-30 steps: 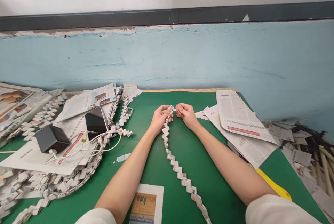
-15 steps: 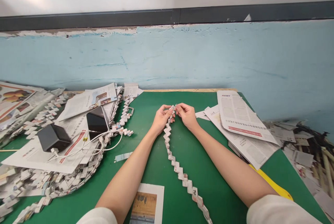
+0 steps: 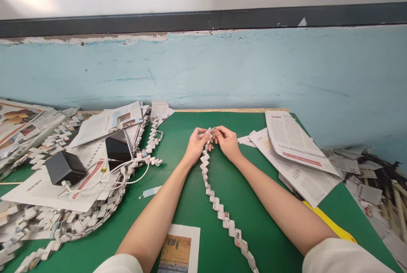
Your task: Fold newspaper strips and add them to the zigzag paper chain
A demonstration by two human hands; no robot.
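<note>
A zigzag chain of folded newspaper strips (image 3: 218, 207) runs from my hands down the green table toward me, past the bottom edge of the view. My left hand (image 3: 196, 146) pinches its far end between thumb and fingers. Close against it, my right hand (image 3: 226, 140) is closed at the tip of the same chain, thumb and forefinger pressed together. The fingertips of both hands nearly meet there. Whatever small fold lies between the right fingertips is too small to make out clearly.
Left, more paper chains (image 3: 111, 211) lie heaped with newspapers, a phone (image 3: 118, 146), a black box-shaped device (image 3: 65, 168) and a white cable (image 3: 133, 181). Folded newspapers (image 3: 295, 150) and a yellow object (image 3: 332, 223) lie right. A picture sheet (image 3: 194, 243) is near me. A blue wall (image 3: 203, 69) stands behind.
My right hand has shifted very slightly toward my left at the chain's tip, its fingers closer in. The chain and the things on the table stay as they were.
</note>
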